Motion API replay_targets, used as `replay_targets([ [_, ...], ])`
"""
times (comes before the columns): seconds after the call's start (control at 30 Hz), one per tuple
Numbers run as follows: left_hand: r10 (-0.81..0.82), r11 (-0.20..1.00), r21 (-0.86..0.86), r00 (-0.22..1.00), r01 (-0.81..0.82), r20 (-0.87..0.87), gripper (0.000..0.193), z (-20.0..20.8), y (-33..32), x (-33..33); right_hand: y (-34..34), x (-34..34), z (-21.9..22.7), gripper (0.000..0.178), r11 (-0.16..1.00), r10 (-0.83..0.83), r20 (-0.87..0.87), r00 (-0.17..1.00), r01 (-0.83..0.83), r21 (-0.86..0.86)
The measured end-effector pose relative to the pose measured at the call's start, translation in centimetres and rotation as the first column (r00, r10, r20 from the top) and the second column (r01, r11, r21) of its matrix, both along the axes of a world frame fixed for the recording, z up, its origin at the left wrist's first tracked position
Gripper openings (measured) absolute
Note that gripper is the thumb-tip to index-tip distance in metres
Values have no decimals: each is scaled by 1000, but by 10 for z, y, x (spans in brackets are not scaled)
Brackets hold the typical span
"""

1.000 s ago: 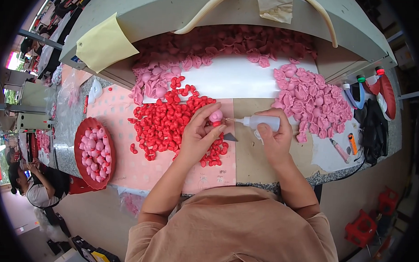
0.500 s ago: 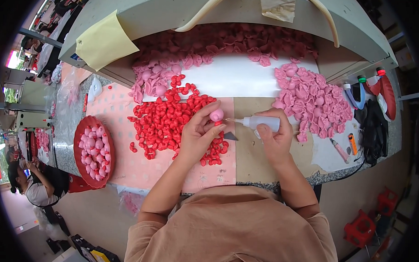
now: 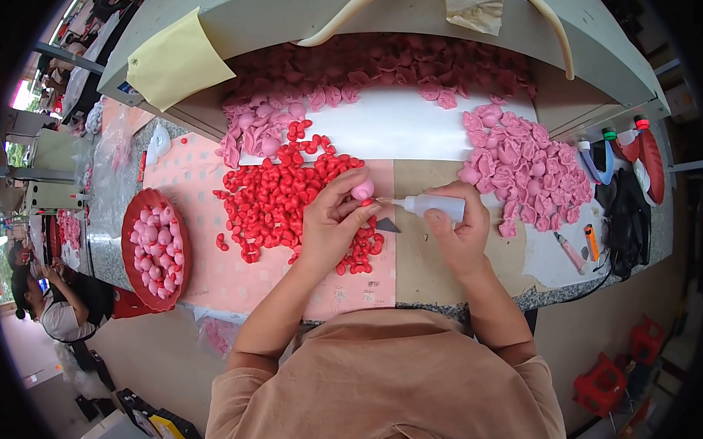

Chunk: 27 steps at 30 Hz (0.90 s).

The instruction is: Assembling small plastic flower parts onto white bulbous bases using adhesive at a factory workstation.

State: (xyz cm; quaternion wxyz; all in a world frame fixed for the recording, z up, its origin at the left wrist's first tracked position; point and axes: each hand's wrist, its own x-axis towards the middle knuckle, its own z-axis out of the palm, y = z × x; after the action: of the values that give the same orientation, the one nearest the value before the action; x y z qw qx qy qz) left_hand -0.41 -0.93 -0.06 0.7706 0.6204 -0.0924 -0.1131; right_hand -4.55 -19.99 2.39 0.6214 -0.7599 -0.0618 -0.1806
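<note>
Between the thumb and fingers of my left hand (image 3: 330,225) is a small pink ball (image 3: 362,190), with a bit of red at its lower side. My right hand (image 3: 467,237) grips a translucent squeeze bottle (image 3: 439,205) lying sideways. Its thin needle tip points left and reaches the ball's lower edge; whether it touches, I cannot tell. Under and left of my left hand spreads a heap of small glossy red rounded pieces (image 3: 271,190) on a pink sheet (image 3: 218,281).
A red scalloped bowl (image 3: 180,279) of pink balls with red bits stands left. Pink petal-like pieces (image 3: 527,167) are heaped right; more lie under the grey hood (image 3: 272,42). An orange cutter (image 3: 591,241), a tube (image 3: 571,254) and a black glove-like item (image 3: 626,217) lie far right.
The bottle has shifted very slightly left, toward the ball. My left hand keeps its hold on the ball almost in the same place, and the whole view has tilted a little.
</note>
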Motion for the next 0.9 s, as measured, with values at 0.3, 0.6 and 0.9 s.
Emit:
replay_targets([
  [0.3, 13, 997, 70, 999, -15, 34, 44, -3, 0, 0, 0, -1, 1, 27, 1000, -8, -9, 1000, 8, -10],
  [0.6, 9, 992, 127, 996, -20, 91, 43, -6, 0, 0, 1, 1, 2, 27, 998, -30, 0, 1000, 30, -63],
  [0.9, 46, 995, 90, 998, -50, 47, 42, -4, -1, 0, 2, 1, 1, 27, 998, -31, -19, 999, 30, -50],
])
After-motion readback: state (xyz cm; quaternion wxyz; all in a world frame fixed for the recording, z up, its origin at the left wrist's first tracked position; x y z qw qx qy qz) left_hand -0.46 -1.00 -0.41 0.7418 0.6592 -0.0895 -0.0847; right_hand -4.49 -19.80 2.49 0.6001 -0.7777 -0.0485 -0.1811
